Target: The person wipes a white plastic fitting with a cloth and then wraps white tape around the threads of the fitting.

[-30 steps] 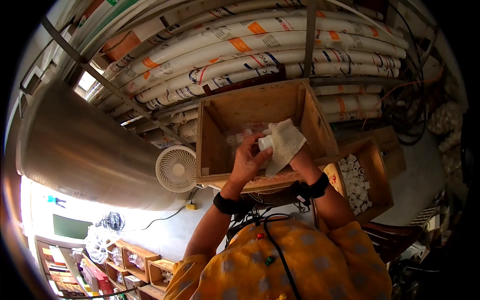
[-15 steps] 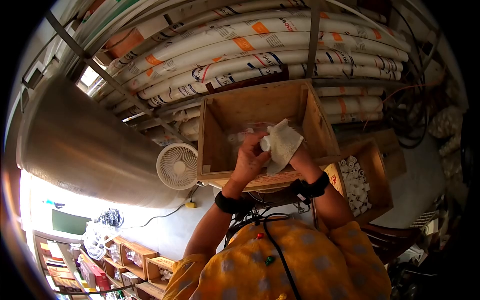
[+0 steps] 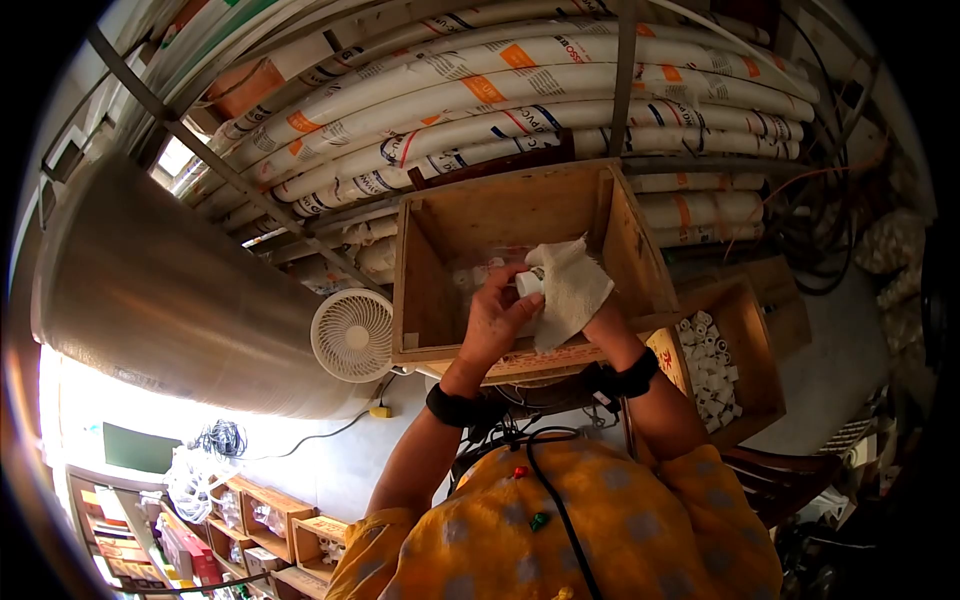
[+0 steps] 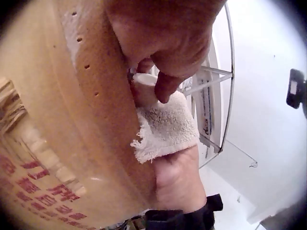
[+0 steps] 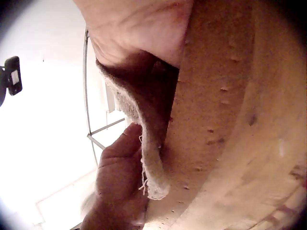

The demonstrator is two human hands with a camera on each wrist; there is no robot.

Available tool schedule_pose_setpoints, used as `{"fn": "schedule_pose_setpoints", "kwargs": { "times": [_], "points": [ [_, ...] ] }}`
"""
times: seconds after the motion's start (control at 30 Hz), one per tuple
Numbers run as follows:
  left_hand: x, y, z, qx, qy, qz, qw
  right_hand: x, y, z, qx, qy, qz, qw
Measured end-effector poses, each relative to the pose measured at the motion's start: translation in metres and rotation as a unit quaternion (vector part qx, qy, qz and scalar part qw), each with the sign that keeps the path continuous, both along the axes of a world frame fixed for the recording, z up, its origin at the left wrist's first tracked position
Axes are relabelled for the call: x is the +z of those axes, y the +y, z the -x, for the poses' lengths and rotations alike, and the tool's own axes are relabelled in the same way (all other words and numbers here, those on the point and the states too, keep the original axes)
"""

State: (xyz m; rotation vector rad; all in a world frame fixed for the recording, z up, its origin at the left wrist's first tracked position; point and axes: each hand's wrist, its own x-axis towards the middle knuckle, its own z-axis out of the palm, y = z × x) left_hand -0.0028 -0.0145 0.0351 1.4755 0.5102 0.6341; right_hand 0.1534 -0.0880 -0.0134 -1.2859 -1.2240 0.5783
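Over the near side of a wooden box [image 3: 500, 355], my left hand [image 3: 492, 322] pinches a small white fitting [image 3: 530, 283] between thumb and fingers. A pale, frayed cloth [image 3: 572, 290] covers my right hand [image 3: 612, 332] and lies against the fitting's right side. The left wrist view shows the white fitting [image 4: 145, 79] at the edge of the cloth [image 4: 168, 125], under my left fingers. In the right wrist view the cloth [image 5: 152, 158] hangs from my right hand [image 5: 139, 28], whose fingers are hidden, so their grip cannot be seen.
Clear plastic with white pieces lies inside the box. A white fan [image 3: 353, 336] stands at its left, and a crate of white fittings [image 3: 708, 372] at its right. Long wrapped pipes [image 3: 470, 95] are stacked behind. A large metallic cylinder [image 3: 170, 290] fills the left side.
The cloth around my right hand has shifted and spread slightly to the right, and the fitting has turned a little. My left hand keeps its pinch on it.
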Motion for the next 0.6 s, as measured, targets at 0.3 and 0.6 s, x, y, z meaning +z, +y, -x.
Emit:
{"fn": "schedule_pose_setpoints", "kwargs": {
  "times": [0.3,0.6],
  "points": [
    [-0.005,-0.002,0.0,0.003,-0.032,-0.04,0.999,0.005,-0.001,0.005,0.03,0.003,-0.016,0.999],
    [-0.002,-0.005,0.0,0.011,-0.031,-0.035,0.999,0.009,0.007,-0.007,0.012,-0.097,0.144,0.985]
  ]
}}
